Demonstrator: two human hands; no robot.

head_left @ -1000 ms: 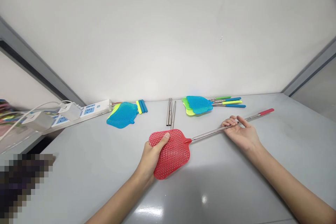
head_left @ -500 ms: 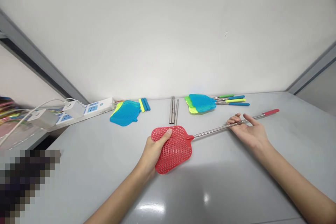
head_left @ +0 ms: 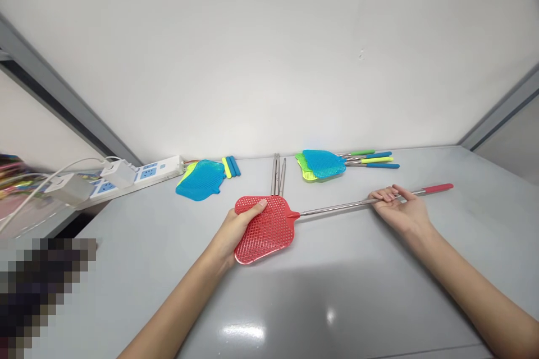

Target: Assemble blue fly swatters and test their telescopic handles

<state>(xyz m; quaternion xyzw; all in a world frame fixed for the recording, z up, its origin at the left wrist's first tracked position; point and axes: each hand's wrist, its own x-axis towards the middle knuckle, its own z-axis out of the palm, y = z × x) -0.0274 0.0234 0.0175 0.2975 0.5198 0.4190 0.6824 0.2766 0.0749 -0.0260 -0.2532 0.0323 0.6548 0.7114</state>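
Observation:
A red fly swatter [head_left: 272, 230] with a telescopic metal rod is held across the table in front of me. My left hand [head_left: 238, 233] grips its perforated head at the left edge, thumb on top and the other fingers hidden beneath. Palm up, my right hand [head_left: 400, 210] curls its fingers over the rod, short of the red handle grip [head_left: 438, 188]. Behind the swatter's head lie several bare metal rods [head_left: 277, 174], their near ends partly covered by it.
Blue and green swatter heads with rods and coloured grips [head_left: 324, 164] lie stacked at the back right. Loose blue and yellow heads [head_left: 200, 180] and loose grips [head_left: 231, 167] lie back left, beside a white power strip [head_left: 166, 167] with plugged-in chargers [head_left: 118, 173].
My left hand has drawn the swatter's head slightly left and up. The fingers of my right hand have closed further over the rod, and the red handle end sits a little further right and lower.

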